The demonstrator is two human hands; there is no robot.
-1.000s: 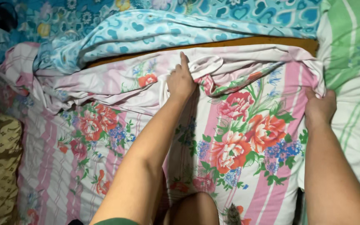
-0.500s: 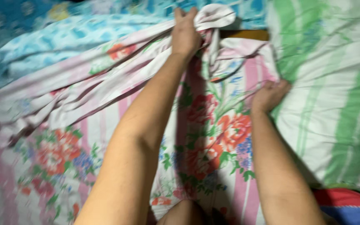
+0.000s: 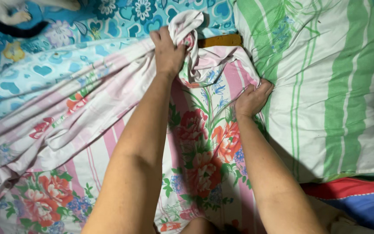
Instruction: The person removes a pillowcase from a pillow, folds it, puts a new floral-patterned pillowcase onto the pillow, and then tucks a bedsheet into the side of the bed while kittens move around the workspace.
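Observation:
A pink-striped floral sheet (image 3: pixel 87 112) lies spread and bunched over the bed. My left hand (image 3: pixel 167 50) is closed on a gathered corner of that sheet and holds it raised near the top of the view. My right hand (image 3: pixel 252 99) grips the sheet's right edge where it meets a green-striped white pillow (image 3: pixel 325 86). Both forearms reach forward from the bottom of the frame.
A blue cloth with hearts and flowers (image 3: pixel 57 47) covers the upper left. A strip of orange mattress (image 3: pixel 219 41) shows between the fabrics. A red and blue cloth (image 3: pixel 351 195) lies at the lower right. A pale and black shape (image 3: pixel 9 19) sits at the top left corner.
My left hand has gathered the sheet's top corner and lifted it up and left. My right hand slid inward along the sheet's edge. The view has shifted right, showing more of the pillow.

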